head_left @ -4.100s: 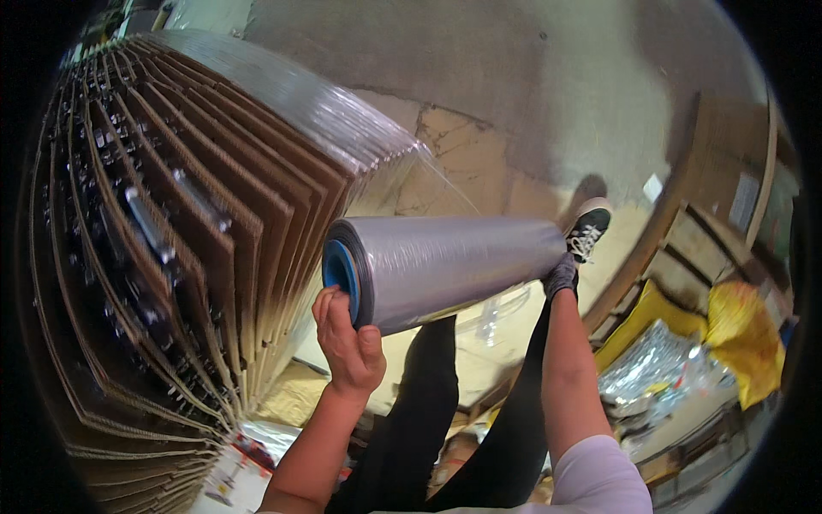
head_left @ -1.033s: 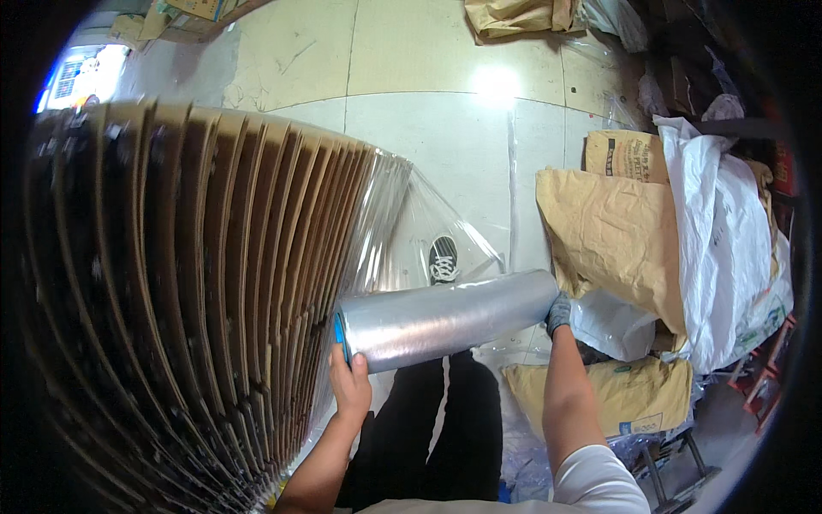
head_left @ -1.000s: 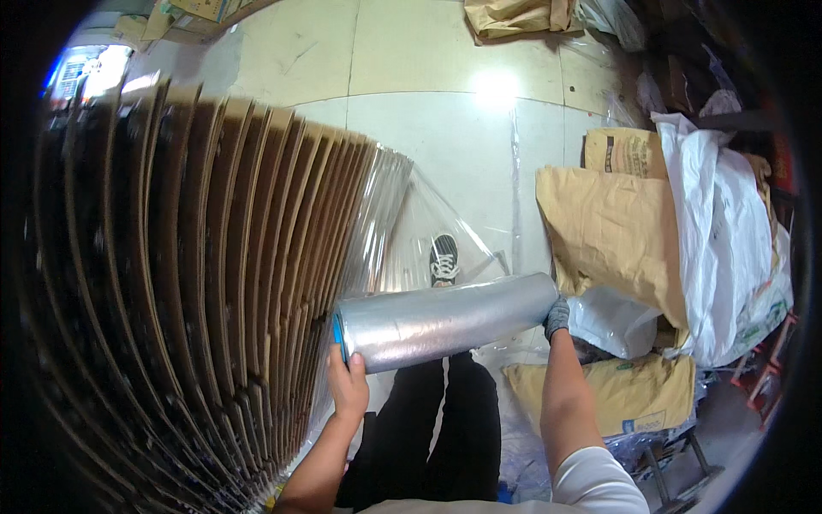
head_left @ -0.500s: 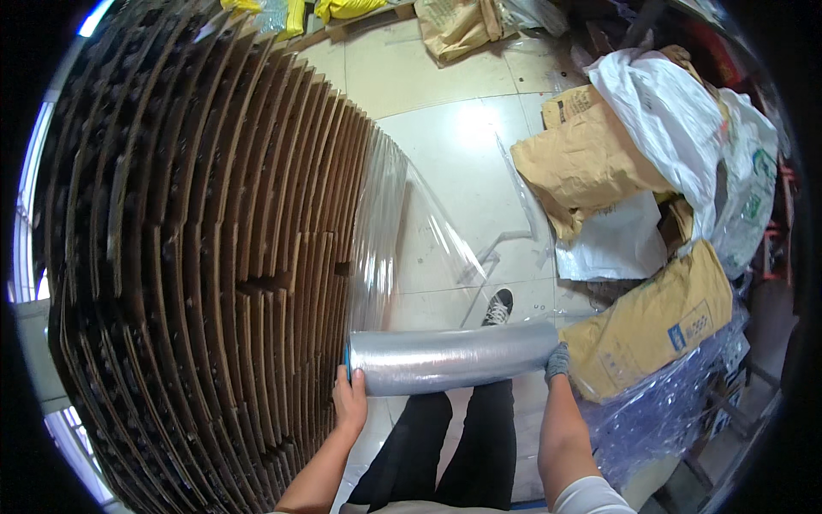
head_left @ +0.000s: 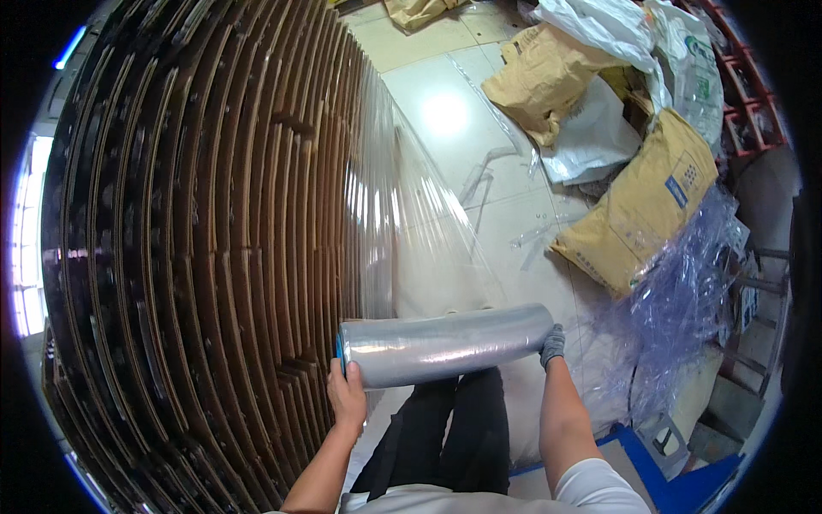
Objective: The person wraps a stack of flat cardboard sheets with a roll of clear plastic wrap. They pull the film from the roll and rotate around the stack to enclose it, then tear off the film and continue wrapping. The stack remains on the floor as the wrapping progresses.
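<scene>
Between my two hands lies a wide roll of clear stretch film [head_left: 449, 345], level across my front. My bare left hand [head_left: 347, 390] grips its left end, next to a blue rim, close to the stack. On the right end my gloved right hand [head_left: 552, 344] is closed, its fingertips partly hidden by the roll. A sheet of film [head_left: 415, 197] runs from the roll forward to the side of a tall stack of brown cardboard sheets [head_left: 282, 231], clinging along the stack's right face.
At the right, brown paper sacks [head_left: 642, 206], white plastic bags [head_left: 599, 128] and crumpled clear plastic [head_left: 676, 300] lie on the tiled floor [head_left: 428, 103]. A red rack [head_left: 749, 103] stands at the far right. Blue-edged board [head_left: 676, 484] shows low right.
I have stepped back along the stack, with the roll still in both hands. More film stretches between roll and stack, and the sacks sit higher in view.
</scene>
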The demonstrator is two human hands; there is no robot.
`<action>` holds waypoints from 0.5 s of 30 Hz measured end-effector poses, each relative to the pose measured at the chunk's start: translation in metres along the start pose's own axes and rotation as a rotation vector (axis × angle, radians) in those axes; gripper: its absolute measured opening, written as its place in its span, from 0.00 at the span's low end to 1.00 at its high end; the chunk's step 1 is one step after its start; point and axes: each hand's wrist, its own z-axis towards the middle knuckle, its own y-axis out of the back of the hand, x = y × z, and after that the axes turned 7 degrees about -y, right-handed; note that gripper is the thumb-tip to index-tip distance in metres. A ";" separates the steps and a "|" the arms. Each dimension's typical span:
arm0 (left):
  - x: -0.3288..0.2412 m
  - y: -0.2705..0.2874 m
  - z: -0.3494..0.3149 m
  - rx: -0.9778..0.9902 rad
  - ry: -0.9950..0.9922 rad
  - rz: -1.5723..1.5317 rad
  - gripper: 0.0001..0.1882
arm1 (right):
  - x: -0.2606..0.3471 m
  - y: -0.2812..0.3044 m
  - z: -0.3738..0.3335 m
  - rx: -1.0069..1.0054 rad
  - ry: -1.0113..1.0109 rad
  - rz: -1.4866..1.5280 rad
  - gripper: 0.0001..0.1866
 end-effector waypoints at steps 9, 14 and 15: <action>0.020 0.019 -0.078 0.040 0.031 0.076 0.24 | -0.165 0.058 -0.034 0.070 -0.015 0.372 0.30; 0.029 0.033 -0.104 -0.012 -0.168 0.119 0.26 | -0.233 0.066 -0.050 0.038 0.035 0.389 0.28; 0.034 0.036 -0.117 -0.040 -0.219 0.117 0.26 | -0.243 0.062 -0.050 0.048 -0.002 0.491 0.26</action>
